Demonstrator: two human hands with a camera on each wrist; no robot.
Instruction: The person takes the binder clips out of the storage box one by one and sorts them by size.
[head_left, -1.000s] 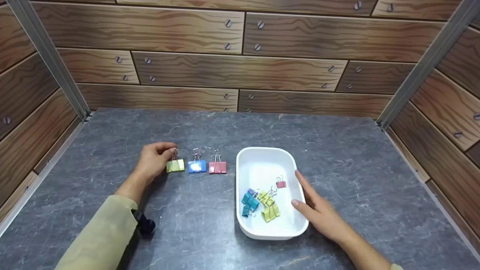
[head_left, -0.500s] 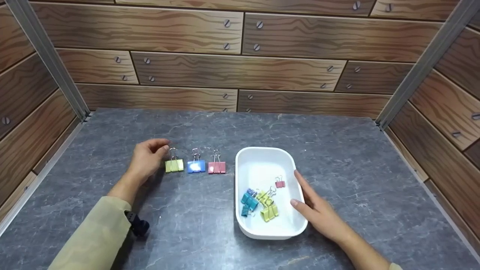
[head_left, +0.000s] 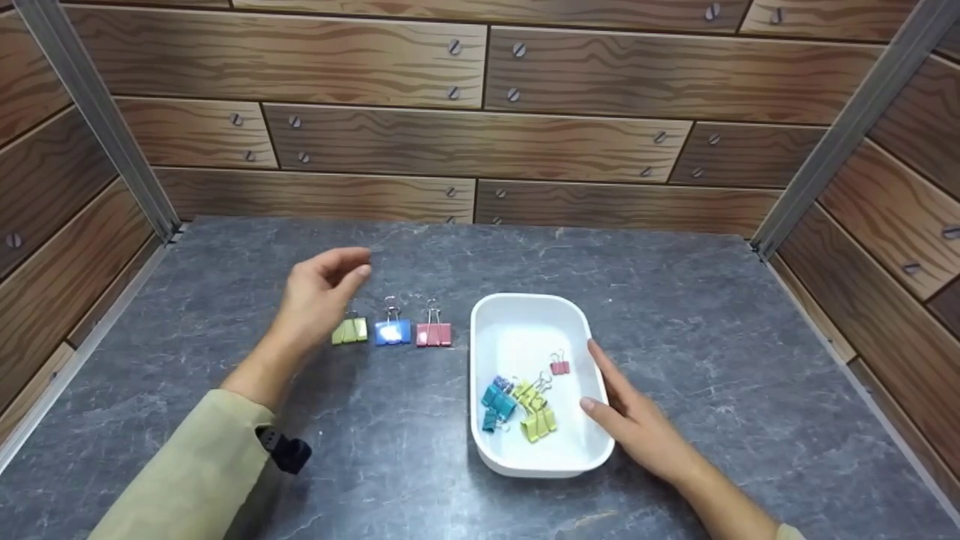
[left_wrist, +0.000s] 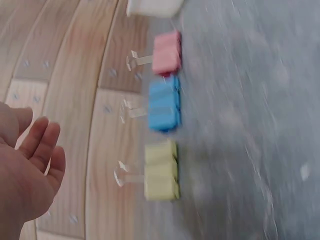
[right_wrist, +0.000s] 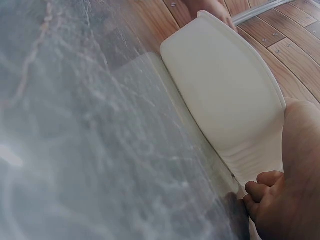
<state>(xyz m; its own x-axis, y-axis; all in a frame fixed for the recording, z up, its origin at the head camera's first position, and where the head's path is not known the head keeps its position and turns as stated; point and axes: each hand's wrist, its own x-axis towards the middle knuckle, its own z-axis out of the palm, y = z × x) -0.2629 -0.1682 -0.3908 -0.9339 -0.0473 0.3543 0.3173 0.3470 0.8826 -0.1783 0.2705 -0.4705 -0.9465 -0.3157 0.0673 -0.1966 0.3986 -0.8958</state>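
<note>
Three large binder clips stand in a row on the table: a yellow-green binder clip (head_left: 349, 331), a blue binder clip (head_left: 393, 332) and a pink binder clip (head_left: 434, 334). My left hand (head_left: 315, 296) hovers over the yellow-green one, partly hiding its wire handles, with nothing between the loosely bent fingers. In the left wrist view that hand (left_wrist: 32, 167) is apart from all three clips. My right hand (head_left: 641, 424) grips the right wall of a white plastic bin (head_left: 540, 300), thumb inside the rim, fingers outside. Inside lie smaller clips: teal clips (head_left: 499, 403), yellow-green clips (head_left: 539, 425), a pink clip (head_left: 559, 367).
The grey marbled tabletop (head_left: 397, 465) runs back to a wood-patterned wall (head_left: 375, 142). Metal posts (head_left: 112, 127) rise at both rear corners. The bin stands just right of the clip row.
My left hand has let go of the yellow-green binder clip's handle, drawn slightly left, then risen up and to the right. The right hand keeps holding the bin in place.
</note>
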